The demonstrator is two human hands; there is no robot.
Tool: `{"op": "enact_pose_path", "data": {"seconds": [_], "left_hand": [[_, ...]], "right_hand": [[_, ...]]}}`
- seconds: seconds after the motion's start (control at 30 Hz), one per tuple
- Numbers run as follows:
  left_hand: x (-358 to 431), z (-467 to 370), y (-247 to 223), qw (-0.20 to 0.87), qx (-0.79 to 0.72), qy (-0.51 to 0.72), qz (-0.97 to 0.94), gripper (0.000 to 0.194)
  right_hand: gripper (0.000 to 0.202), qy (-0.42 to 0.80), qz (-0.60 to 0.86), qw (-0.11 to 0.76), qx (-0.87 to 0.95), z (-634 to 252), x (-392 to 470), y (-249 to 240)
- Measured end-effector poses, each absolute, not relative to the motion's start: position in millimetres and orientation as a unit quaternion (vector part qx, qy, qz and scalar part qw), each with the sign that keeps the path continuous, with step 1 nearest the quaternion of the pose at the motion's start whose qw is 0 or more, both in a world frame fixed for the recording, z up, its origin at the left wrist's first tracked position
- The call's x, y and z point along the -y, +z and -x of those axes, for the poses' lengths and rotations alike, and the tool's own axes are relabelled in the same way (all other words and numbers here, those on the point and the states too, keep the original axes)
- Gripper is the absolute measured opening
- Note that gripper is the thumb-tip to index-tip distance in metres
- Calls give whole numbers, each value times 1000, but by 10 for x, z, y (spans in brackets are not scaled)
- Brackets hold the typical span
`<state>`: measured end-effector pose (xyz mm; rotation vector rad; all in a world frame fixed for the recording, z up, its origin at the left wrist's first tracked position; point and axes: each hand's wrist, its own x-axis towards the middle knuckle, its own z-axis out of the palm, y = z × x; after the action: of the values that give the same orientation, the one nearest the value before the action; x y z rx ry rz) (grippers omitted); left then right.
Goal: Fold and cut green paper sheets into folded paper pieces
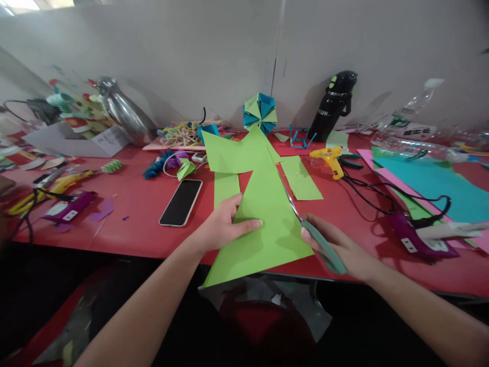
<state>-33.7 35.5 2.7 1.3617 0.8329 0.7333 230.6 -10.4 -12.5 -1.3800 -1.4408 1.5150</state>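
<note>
Bare forearms (153, 295) reach over the near edge of the red desk (132, 232), and between them a lime-green sheet (273, 209) sits with its near end overhanging that edge. The left hand (223, 224) is closed on the sheet's left side, thumb flat on top; the right hand (342, 247) is wrapped round the grey-green handles of the scissors (324, 250), whose blades lie along the sheet's right side. How far the blades are parted, I can't make out. For a clean line, I'd hold the paper taut, leave the left thumb well clear of the blades and use long, even strokes. On the black bottle (332, 107), far right of the sheet, I can read "WN"; the marks on the yellow glue gun (333, 160) and clear plastic bottle (414, 106) escape me.
</note>
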Motion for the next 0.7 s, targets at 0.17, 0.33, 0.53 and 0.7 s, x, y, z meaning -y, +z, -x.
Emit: {"op": "enact_pose_path", "data": {"seconds": [0.17,0.33,0.53,0.7], "left_hand": [[-353,331,43,644,-362,317,-595,44],[-351,339,54,652,-365,323,-581,47],[-357,314,87,650,-408,352,-536,42],[-378,285,47,617,-462,346,-535,33]], "right_hand": [[44,551,540,335,541,-2293,102,-141],[39,572,536,314,537,-2317,94,-90],[29,608,495,300,543,-2389,77,-103],[28,611,489,320,534,-2395,85,-171]]}}
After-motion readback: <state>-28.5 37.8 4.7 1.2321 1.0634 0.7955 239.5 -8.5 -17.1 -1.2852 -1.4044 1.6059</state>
